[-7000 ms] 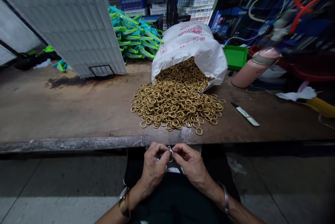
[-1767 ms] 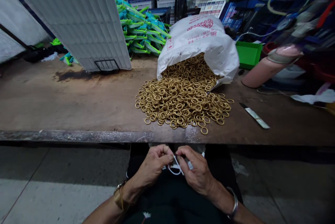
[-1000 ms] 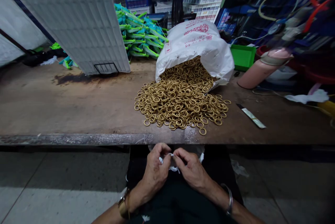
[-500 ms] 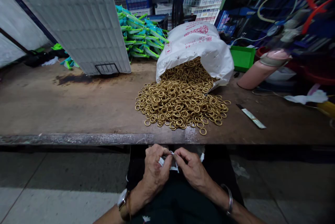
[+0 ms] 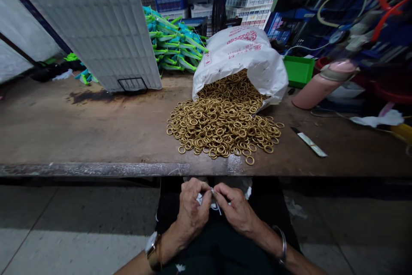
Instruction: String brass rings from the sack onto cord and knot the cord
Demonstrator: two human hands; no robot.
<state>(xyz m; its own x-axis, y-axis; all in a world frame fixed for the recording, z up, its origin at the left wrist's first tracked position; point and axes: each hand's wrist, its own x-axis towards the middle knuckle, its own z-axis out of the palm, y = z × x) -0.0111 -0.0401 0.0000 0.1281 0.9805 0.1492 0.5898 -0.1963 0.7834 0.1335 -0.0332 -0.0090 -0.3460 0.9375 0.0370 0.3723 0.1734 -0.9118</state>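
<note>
My left hand (image 5: 192, 210) and my right hand (image 5: 234, 209) meet over my lap, just below the edge of the wooden table (image 5: 80, 133). Both pinch a thin white string (image 5: 215, 201) between thumb and fingertips, fingers curled closed. A little white material shows between the palms. On the table above lies a heap of brass rings (image 5: 223, 127), spilling from a white sack (image 5: 244, 58) that lies on its side.
A flat metal blade (image 5: 309, 142) lies right of the rings. A white ribbed panel (image 5: 93, 26) leans at the back left, with stacked turquoise and green pieces (image 5: 172, 45) beside it. A green box (image 5: 298, 70), a pink cylinder (image 5: 318, 86) and hoses crowd the right.
The hands stay together at my lap, working the white string with small finger movements. A loop of string seen earlier has drawn in tight between the fingertips.
</note>
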